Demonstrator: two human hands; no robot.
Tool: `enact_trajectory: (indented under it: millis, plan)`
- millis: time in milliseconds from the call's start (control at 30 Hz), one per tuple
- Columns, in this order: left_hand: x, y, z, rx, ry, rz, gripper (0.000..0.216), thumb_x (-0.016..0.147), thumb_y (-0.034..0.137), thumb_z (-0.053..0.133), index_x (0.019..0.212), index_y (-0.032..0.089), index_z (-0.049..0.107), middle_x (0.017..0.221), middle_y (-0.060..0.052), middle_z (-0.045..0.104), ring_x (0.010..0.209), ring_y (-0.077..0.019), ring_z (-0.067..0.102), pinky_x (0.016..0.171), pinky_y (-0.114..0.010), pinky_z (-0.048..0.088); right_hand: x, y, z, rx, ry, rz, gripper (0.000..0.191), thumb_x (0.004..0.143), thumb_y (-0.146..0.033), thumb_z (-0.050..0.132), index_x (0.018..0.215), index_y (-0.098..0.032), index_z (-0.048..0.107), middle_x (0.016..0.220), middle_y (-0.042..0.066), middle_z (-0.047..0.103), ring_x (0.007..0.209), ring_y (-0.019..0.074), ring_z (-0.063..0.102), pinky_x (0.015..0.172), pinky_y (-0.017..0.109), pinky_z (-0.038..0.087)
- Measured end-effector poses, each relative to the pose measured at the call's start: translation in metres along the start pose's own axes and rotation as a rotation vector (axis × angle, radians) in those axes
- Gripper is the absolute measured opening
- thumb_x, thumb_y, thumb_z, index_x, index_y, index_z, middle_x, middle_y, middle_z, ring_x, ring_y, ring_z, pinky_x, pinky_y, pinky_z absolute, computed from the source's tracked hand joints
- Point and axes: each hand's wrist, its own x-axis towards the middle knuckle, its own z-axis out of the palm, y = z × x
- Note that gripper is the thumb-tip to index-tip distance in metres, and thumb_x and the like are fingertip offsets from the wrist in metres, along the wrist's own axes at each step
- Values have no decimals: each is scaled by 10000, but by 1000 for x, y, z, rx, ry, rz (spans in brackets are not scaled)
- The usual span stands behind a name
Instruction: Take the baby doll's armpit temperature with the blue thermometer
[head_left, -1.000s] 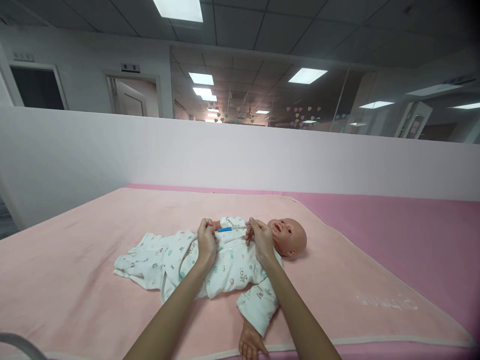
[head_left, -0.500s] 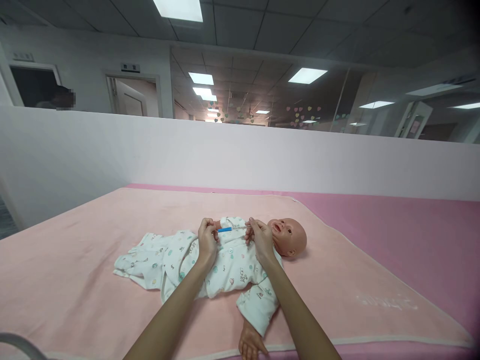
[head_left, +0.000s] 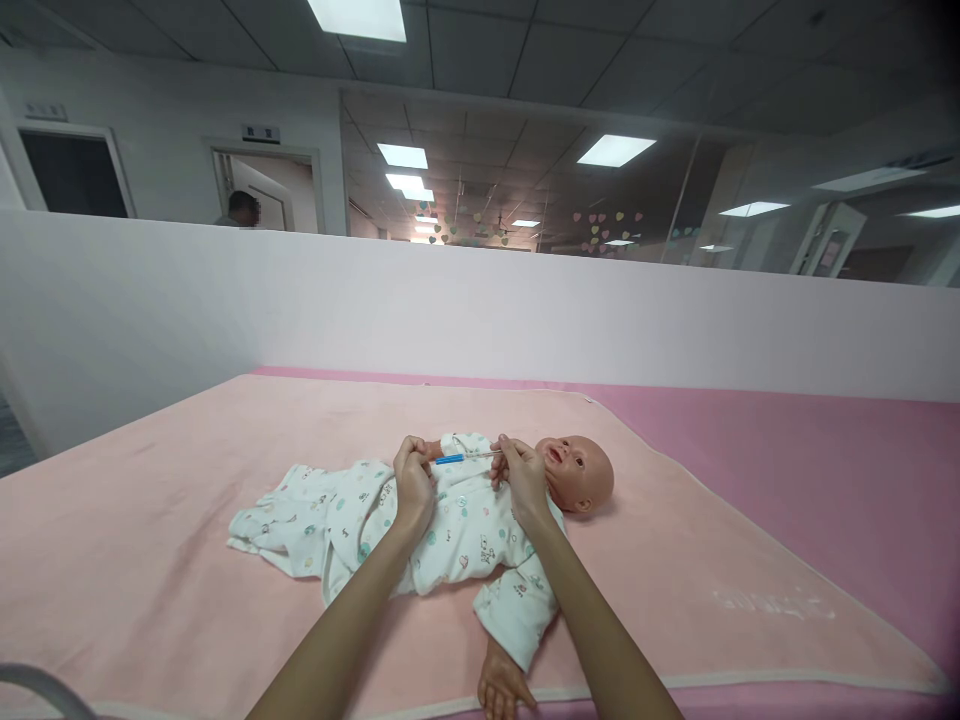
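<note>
Pink bed [head_left: 825, 450], peach blanket [head_left: 187, 520]; doll [head_left: 465, 520] on blanket

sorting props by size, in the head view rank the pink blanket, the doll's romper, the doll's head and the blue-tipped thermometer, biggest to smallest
1. pink blanket
2. doll's romper
3. doll's head
4. blue-tipped thermometer, pinched between the left hand and right hand
No close calls.

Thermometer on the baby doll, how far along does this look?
Done: the doll lies dressed on the pink blanket. In hand: the left hand and right hand hold the thermometer by its ends above the chest. Left: it is not yet tucked against the body.
</note>
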Motion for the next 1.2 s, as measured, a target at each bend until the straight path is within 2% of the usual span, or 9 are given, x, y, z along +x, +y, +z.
enact_trajectory:
  millis: [233,500,700,933,1200]
  plan:
    - [3,-3,-2,27,18,41,70,548,123,344,584,183,342,466,63,204,377,-69,163,378,-172,144,0,1,0,1,-4,-7,381,692,-528,586,662,-148,584,477,-28,506,378,86,474,329,190,346]
    - [4,-5,-4,48,25,86,63,587,124,369,571,185,360,495,49,257,415,-87,227,418,-196,208,0,1,0,0,2,-7,402,671,-552,591,657,-150,585,470,-27,504,373,88,470,325,191,342]
    - [3,-5,-4,110,19,67,107,566,94,423,571,188,372,489,53,286,436,-93,290,430,-197,227,1,2,0,-9,4,-10,397,670,-547,593,659,-150,588,473,-28,505,371,85,466,322,189,348]
    - [0,0,-1,113,-24,10,22,642,198,514,645,195,492,471,60,348,442,-104,360,418,-194,246,1,1,0,-3,9,-6,394,662,-546,601,650,-153,586,469,-30,507,369,86,467,317,192,345]
    - [0,-1,-2,140,-19,27,70,645,232,551,643,182,502,474,70,358,406,-80,329,394,-180,232,1,2,0,-6,3,-9,370,681,-522,597,653,-153,587,467,-32,505,368,86,467,322,193,348]
